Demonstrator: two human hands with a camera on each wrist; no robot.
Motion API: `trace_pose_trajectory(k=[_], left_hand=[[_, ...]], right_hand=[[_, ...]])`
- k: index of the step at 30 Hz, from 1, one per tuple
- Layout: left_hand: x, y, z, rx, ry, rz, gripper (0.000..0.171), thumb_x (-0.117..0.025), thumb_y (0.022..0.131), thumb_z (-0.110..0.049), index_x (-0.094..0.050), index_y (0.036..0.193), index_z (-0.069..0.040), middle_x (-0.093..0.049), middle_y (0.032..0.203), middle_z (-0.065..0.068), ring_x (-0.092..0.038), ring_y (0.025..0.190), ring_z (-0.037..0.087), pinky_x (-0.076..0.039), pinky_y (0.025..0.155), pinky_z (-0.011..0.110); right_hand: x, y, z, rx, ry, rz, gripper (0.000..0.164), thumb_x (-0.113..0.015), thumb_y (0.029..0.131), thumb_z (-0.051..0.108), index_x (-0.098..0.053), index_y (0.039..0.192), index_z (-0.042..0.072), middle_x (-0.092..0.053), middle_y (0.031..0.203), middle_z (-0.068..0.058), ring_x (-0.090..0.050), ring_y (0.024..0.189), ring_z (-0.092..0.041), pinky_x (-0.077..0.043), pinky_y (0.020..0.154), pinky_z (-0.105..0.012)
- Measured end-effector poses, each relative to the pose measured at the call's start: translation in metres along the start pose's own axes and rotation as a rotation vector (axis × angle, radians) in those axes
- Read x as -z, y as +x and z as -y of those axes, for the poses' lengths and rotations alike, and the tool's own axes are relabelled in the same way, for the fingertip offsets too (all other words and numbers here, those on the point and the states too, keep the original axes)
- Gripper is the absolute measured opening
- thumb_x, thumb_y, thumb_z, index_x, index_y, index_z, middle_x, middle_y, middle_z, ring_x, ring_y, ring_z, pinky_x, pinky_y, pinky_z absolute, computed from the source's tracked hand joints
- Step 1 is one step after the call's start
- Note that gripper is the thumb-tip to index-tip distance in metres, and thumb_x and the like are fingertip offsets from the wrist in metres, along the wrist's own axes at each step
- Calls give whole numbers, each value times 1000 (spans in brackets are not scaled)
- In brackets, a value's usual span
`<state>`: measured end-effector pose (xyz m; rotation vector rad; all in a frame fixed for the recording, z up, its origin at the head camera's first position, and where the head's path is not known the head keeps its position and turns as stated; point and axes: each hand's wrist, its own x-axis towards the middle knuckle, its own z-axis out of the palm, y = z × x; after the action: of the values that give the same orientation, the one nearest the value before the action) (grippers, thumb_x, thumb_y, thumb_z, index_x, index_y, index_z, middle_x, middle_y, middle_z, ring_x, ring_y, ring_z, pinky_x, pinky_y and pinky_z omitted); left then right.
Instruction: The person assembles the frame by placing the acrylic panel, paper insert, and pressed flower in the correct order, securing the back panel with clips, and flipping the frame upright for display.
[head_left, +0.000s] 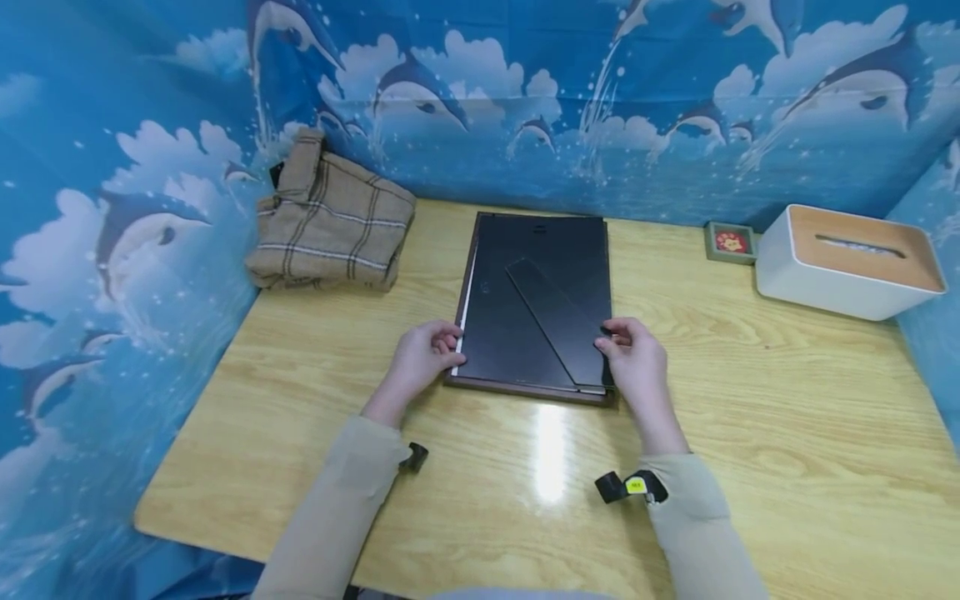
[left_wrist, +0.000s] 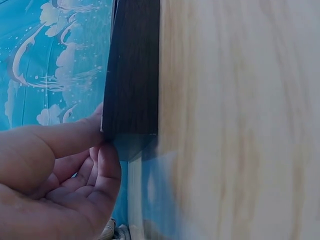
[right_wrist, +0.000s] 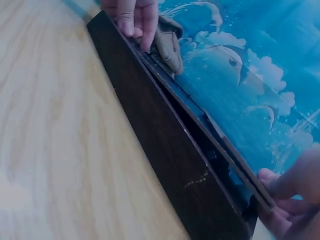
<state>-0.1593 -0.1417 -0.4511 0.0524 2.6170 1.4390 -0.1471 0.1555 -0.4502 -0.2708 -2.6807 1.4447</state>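
A dark brown picture frame (head_left: 534, 390) lies face down on the table, seen edge-on in the right wrist view. Its black backing board (head_left: 495, 325), with a slanted easel leg (head_left: 558, 321) on it, sits skewed in the frame. White strips show along its left and lower edges. At the right edge my right hand (head_left: 637, 358) pinches the board, whose corner stands raised above the frame with a dark gap beneath, clear in the right wrist view. My left hand (head_left: 420, 358) holds the board's left edge between thumb and curled fingers; its fingertips are partly hidden.
A folded plaid cloth (head_left: 337, 217) lies at the back left of the wooden table (head_left: 750, 375). At the back right stand a small green-framed picture (head_left: 730, 242) and a white tissue box (head_left: 840, 275) with a wooden lid. Dolphin-printed curtains (head_left: 480, 108) hang behind and at the sides.
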Motion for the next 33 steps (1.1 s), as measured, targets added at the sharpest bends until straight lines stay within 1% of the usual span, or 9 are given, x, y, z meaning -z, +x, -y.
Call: trace_pose_trajectory(k=[3, 8, 14, 18, 23, 29, 33], left_hand=[[1, 0, 0, 1, -8, 9, 31, -77, 76, 2, -66, 106, 3, -58, 82, 6, -51, 72, 15, -44, 62, 23], [1, 0, 0, -1, -16, 17, 31, -76, 77, 2, -66, 106, 3, -58, 83, 7, -51, 72, 15, -44, 63, 23], [0, 0, 1, 5, -27, 23, 30, -76, 78, 2, -66, 107, 3, -58, 84, 7, -50, 73, 15, -44, 63, 24], [0, 0, 2, -5, -22, 25, 30, -75, 78, 3, -66, 107, 3, -57, 83, 7, -50, 73, 15, -44, 63, 24], [1, -1, 0, -4, -21, 36, 30, -74, 79, 3, -65, 108, 3, -57, 84, 7, -50, 73, 16, -44, 64, 24], [2, -1, -2, -2, 7, 58, 32, -73, 80, 3, -64, 111, 2, -55, 84, 7, -50, 74, 16, -44, 64, 24], [3, -2, -3, -22, 26, 63, 39, -73, 80, 3, -63, 118, 2, -56, 86, 8, -51, 74, 16, -46, 66, 25]], right_hand=[[0, -2, 3, 33, -77, 8, 29, -67, 89, 8, -62, 116, -1, -64, 104, -20, -62, 96, -32, -53, 80, -43], [-3, -4, 7, 77, -165, -26, 29, -69, 88, 9, -64, 114, -2, -67, 101, -20, -64, 91, -32, -55, 73, -44], [-6, -6, 6, 150, -195, -90, 26, -72, 85, 9, -67, 107, -3, -69, 96, -20, -65, 85, -32, -55, 67, -44], [-8, -7, 5, 190, -211, -122, 23, -72, 84, 8, -68, 104, -4, -69, 90, -21, -65, 80, -32, -54, 63, -44], [-9, -6, 5, 189, -231, -125, 22, -72, 84, 8, -68, 103, -3, -69, 89, -20, -65, 80, -32, -53, 62, -44], [-9, -6, 5, 194, -261, -113, 24, -73, 84, 8, -68, 104, -5, -68, 90, -22, -65, 81, -33, -54, 64, -45], [-9, -6, 3, 253, -278, -115, 24, -74, 82, 6, -67, 101, -6, -68, 90, -23, -65, 81, -34, -54, 67, -45]])
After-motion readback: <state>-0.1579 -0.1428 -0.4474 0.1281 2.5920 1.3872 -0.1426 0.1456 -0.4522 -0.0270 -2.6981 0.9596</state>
